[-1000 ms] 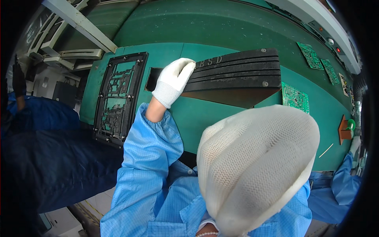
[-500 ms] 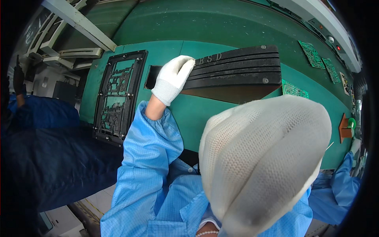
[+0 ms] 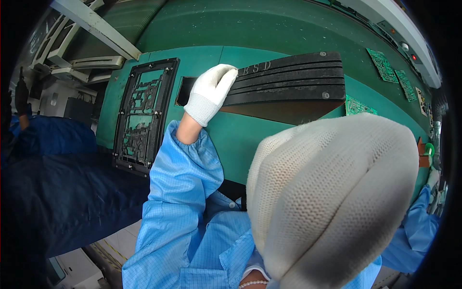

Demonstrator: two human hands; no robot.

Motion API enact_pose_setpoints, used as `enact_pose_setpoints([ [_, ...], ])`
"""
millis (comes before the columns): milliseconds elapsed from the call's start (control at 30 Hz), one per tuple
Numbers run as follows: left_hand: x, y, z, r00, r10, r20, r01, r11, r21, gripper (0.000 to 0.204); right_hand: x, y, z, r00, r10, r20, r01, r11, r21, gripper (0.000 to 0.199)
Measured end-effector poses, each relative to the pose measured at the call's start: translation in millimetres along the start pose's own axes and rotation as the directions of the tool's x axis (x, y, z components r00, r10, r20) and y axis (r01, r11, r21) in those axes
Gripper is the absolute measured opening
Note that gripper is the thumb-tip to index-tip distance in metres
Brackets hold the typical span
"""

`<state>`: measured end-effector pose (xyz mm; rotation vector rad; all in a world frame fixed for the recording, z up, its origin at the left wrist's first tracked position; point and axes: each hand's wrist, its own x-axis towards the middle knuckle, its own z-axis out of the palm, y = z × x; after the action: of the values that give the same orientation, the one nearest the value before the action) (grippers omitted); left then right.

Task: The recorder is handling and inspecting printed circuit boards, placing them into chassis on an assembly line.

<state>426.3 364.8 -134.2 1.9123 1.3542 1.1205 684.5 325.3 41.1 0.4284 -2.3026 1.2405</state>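
Observation:
My left hand (image 3: 210,92), in a white glove with a blue sleeve behind it, lies over the left end of a black ribbed rack (image 3: 293,79) on the green table mat (image 3: 240,139), fingers curled on its corner. My right hand (image 3: 332,202), in a white mesh glove, is held very close to the camera. It fills the lower right of the view with its fingers together. Nothing shows in it, and its palm side is hidden. A brown sheet (image 3: 284,113) shows under the rack.
A black cut-out frame fixture (image 3: 144,115) lies on the mat left of my left hand. Green circuit boards (image 3: 385,65) sit at the far right, and another board (image 3: 358,106) sits below the rack. Dark blue cloth (image 3: 57,192) covers the lower left. A metal rail (image 3: 96,29) crosses the upper left.
My right hand has risen toward the camera and drifted right, covering more of the table. My left hand has stayed on the rack's left end.

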Motion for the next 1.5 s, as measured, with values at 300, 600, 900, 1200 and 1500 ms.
enact_pose_setpoints([
  [300,-9,-7,-13,0.999,-0.041,0.008,0.041,0.998,0.057,0.028,7,8,-1,0.997,0.033,0.075,-0.025,0.994,-0.103,0.040],
  [600,-9,2,-6,0.999,0.033,-0.041,-0.034,0.999,-0.035,0.030,4,7,32,0.881,0.193,-0.431,-0.472,0.382,-0.795,0.030],
  [900,-2,8,1,1.000,-0.020,-0.010,0.020,1.000,-0.008,0.031,-19,31,17,0.659,0.418,-0.625,-0.640,-0.125,-0.758,0.030],
  [1200,-3,0,0,1.000,0.003,0.012,-0.003,1.000,-0.009,0.027,-16,31,18,0.668,0.424,-0.612,-0.625,-0.127,-0.770,0.030],
  [1500,-3,2,-1,1.000,-0.008,0.011,0.008,1.000,0.006,0.027,-16,34,18,0.675,0.416,-0.610,-0.619,-0.132,-0.775,0.030],
])
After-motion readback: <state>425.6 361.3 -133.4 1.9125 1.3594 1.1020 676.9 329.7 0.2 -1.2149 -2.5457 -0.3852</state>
